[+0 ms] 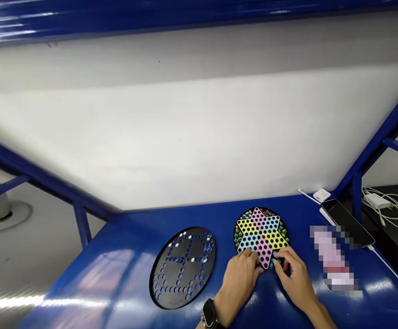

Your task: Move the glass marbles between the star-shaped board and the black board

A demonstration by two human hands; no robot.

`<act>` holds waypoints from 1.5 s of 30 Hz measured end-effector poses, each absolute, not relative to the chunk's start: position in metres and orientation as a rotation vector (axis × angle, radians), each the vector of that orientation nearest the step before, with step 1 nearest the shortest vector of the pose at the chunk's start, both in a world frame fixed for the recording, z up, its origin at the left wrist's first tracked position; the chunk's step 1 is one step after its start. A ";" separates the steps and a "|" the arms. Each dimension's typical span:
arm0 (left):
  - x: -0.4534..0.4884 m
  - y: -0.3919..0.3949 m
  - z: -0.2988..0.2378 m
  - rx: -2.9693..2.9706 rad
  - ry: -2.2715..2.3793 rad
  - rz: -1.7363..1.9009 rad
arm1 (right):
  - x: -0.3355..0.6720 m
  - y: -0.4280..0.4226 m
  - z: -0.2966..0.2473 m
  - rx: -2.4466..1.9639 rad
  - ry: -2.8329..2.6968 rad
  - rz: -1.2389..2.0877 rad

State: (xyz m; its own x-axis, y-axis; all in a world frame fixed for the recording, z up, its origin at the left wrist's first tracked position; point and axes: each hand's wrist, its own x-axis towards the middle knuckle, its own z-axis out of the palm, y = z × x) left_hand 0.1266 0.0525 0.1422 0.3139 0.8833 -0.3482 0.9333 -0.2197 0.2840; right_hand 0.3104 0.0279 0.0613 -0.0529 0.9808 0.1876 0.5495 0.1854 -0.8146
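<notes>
A round Chinese checkers board [262, 244] with a pink, yellow and blue star full of dark holes lies on the blue table. Glass marbles [239, 238] fill the rim compartments around the star. My left hand [240, 276] is closed at the near left edge of this board, fingertips over its rim and thumb by the star's near point. At the near right edge, my right hand [294, 276] pinches with thumb and index finger among teal marbles [273, 259]. Its fingers partly cover that compartment.
Left of my hands lies a black round board [171, 292] with holes and a few white and blue marbles. On the right are a phone [348, 224] with a white cable, a white charger [321, 195] and a blurred-out pinkish item [332, 260]. A white panel rises behind the blue table [123, 274].
</notes>
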 end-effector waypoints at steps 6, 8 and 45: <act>0.122 0.055 0.130 1.938 1.723 0.012 | 0.311 0.028 0.058 -1.463 -1.719 0.712; 0.123 0.057 0.128 1.896 1.714 0.041 | 0.312 0.028 0.059 -1.467 -1.717 0.714; 0.176 0.053 0.133 2.317 1.427 -0.075 | 0.332 0.043 0.091 -1.731 -2.059 0.661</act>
State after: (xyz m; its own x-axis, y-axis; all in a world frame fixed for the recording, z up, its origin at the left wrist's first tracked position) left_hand 0.1760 0.0525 0.1329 0.4725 0.8425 -0.2588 0.8650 -0.3873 0.3190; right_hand 0.3316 0.0427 0.0914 -0.1772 0.9840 -0.0182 0.8107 0.1354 -0.5696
